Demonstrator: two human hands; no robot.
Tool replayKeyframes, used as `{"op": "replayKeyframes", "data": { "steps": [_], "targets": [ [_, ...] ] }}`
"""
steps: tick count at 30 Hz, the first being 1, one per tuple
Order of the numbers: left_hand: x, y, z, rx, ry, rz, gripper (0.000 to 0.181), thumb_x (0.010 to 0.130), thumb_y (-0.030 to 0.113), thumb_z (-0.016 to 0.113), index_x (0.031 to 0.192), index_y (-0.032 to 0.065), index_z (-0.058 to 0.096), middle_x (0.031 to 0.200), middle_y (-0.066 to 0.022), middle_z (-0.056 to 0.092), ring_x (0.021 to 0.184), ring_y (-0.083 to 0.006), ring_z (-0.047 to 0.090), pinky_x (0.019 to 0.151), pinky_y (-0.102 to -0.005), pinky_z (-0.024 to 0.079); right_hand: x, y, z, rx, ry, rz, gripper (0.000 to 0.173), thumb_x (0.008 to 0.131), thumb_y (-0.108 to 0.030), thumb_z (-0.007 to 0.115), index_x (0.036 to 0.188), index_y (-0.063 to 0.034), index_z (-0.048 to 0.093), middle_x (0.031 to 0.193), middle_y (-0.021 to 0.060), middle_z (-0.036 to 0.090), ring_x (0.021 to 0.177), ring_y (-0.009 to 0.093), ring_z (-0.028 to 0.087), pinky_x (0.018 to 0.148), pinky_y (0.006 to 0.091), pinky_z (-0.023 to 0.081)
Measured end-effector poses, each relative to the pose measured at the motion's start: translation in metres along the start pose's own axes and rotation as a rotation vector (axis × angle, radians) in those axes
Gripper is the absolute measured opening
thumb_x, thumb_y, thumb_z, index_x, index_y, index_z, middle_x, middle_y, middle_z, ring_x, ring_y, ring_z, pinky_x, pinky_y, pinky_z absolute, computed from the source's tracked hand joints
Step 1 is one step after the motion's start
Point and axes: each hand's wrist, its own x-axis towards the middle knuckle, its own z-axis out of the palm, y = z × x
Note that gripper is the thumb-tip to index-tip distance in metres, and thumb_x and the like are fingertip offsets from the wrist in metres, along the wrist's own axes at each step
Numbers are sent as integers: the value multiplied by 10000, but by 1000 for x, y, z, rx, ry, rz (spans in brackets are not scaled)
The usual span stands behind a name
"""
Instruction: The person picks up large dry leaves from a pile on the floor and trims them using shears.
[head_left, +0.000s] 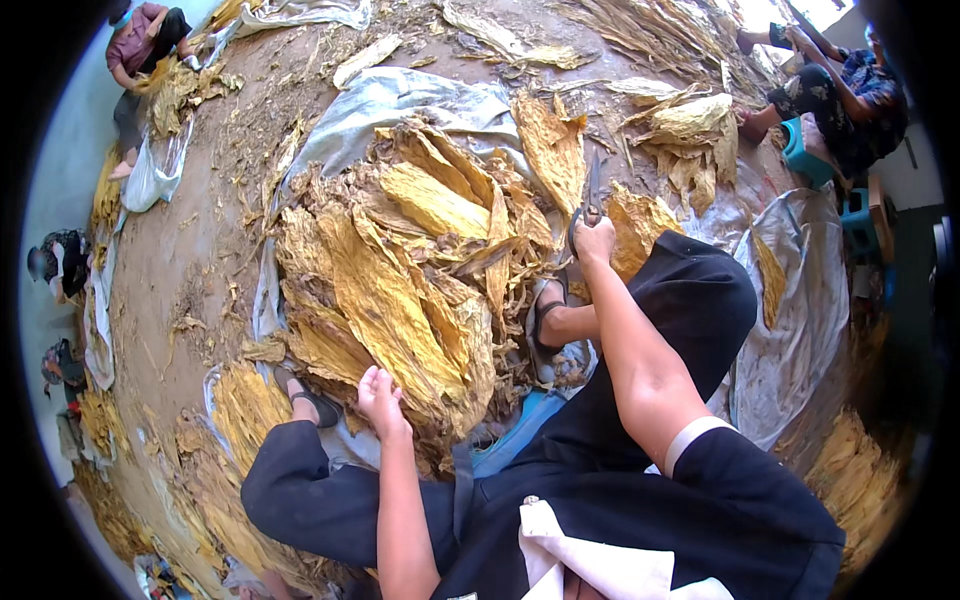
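A heap of dried yellow-brown leaves, which look like tobacco (397, 300), lies between my feet on pale sheeting (420, 90). My left hand (384, 401) is at the heap's near edge, fingers partly curled, over a broad yellow leaf; whether it touches the leaf I cannot tell. At the heap's right side my right hand (595, 238) grips dark-handled scissors (592, 199) by the handles, blades pointing away from me. One large leaf (551, 150) lies just left of the blades, and another (637, 229) rests right of my hand.
More leaf piles lie at the left (247, 409), the upper right (694, 131) and the lower right (855, 472). A person (847, 105) sits at upper right by a teal stool (806, 154); others sit along the left wall. Leaf scraps litter the floor (161, 262).
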Motion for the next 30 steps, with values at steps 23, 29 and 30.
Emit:
{"op": "replayKeyframes", "data": {
  "steps": [23, 29, 30],
  "targets": [
    [-7, -4, 2, -386, -77, 201, 184, 870, 84, 574, 1027, -4, 538, 989, -71, 610, 851, -128, 577, 769, -264, 471, -114, -51, 38, 468, -676, -210, 97, 781, -53, 596, 848, 6, 557, 738, 65, 606, 573, 96, 567, 506, 213, 465],
    [-33, 17, 15, -594, -180, 129, 161, 888, 66, 541, 1038, 8, 553, 1037, -63, 598, 906, -126, 562, 824, -274, 453, -179, -62, 32, 389, -1139, -52, 179, 823, -149, 646, 886, -7, 556, 815, 76, 631, 694, 104, 611, 576, 222, 507],
    [-36, 18, 16, -621, -180, 129, 166, 889, 68, 541, 1043, 8, 552, 1041, -63, 597, 910, -128, 562, 828, -278, 452, -190, -61, 33, 357, -1165, -70, 222, 801, -192, 678, 864, -21, 552, 783, 59, 621, 671, 96, 596, 559, 220, 488]
  ]
}}
